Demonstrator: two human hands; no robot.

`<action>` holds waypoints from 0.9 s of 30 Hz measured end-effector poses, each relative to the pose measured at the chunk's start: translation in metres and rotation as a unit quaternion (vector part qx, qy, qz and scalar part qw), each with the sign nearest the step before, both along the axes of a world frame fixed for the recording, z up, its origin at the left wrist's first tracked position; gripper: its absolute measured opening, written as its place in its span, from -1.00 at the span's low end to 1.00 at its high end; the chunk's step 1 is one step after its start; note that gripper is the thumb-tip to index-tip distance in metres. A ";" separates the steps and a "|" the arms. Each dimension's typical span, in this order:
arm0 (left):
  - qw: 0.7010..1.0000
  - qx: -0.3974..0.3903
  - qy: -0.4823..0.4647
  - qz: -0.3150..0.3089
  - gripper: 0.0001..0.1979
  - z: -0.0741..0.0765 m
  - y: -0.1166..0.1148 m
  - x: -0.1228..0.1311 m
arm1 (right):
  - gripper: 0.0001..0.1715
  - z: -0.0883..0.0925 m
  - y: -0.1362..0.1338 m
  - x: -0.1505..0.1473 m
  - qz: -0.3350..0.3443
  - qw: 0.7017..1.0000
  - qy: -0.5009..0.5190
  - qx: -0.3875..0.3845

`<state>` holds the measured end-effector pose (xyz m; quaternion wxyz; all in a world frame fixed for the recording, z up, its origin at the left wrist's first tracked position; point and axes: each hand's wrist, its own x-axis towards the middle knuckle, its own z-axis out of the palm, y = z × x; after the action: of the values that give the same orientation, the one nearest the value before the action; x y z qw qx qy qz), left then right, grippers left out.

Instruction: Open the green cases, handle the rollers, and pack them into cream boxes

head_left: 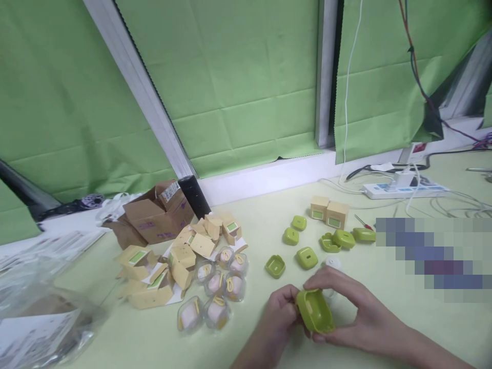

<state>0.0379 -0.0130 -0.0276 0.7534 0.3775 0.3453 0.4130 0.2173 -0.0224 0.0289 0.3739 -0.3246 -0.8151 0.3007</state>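
Observation:
A hollow green plastic shell [322, 311] is held between my two hands, its open side turned up toward me. My left hand [280, 312] is closed on its left edge. From the right, my right hand [357, 310] grips it with thumb and fingers on opposite sides. Just behind my right fingers stands a white round object [333, 263], partly hidden. Beyond my hands lie several more green shells, among them an open one [275, 266] and a slotted one [306, 258].
At left are clear packs with pink items [216, 310], opened small cardboard boxes [184, 256], a brown carton [157, 215] and a black cylinder [194, 196]. Two small boxes [337, 213], a red-tipped tool [363, 222] and a power strip [403, 189] with cables lie toward the back right.

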 end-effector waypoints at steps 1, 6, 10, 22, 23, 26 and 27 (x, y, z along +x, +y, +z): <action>1.000 -0.003 0.002 0.004 -0.92 0.000 0.000 0.000 | -0.48 -0.001 0.000 -0.001 0.002 1.000 -0.001 0.016; 0.992 -0.047 -0.117 0.029 -0.67 0.007 -0.007 -0.001 | -0.55 -0.009 0.000 -0.005 -0.036 0.998 -0.039 0.019; 0.984 -0.045 -0.170 0.010 -0.54 0.017 -0.009 -0.002 | -0.53 -0.010 0.012 0.011 -0.086 0.995 -0.052 -0.005; 0.978 -0.104 -0.171 0.058 -0.49 0.027 -0.004 -0.006 | -0.70 -0.024 0.056 0.058 -0.148 0.957 -0.242 -0.060; 0.979 -0.097 -0.166 0.060 -0.47 0.025 -0.004 -0.005 | -0.68 -0.024 0.056 0.059 -0.149 0.958 -0.235 -0.068; 0.982 -0.072 -0.162 0.068 -0.47 0.019 -0.004 -0.002 | -0.64 -0.017 0.056 0.059 -0.174 0.965 -0.181 -0.070; 0.983 -0.063 -0.157 0.070 -0.48 0.017 -0.004 -0.001 | -0.63 -0.014 0.055 0.058 -0.183 0.971 -0.137 -0.073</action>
<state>0.0367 -0.0166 -0.0104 0.7897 0.2347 0.2738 0.4964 0.2749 0.0322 0.0147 0.2825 -0.5325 -0.7614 0.2386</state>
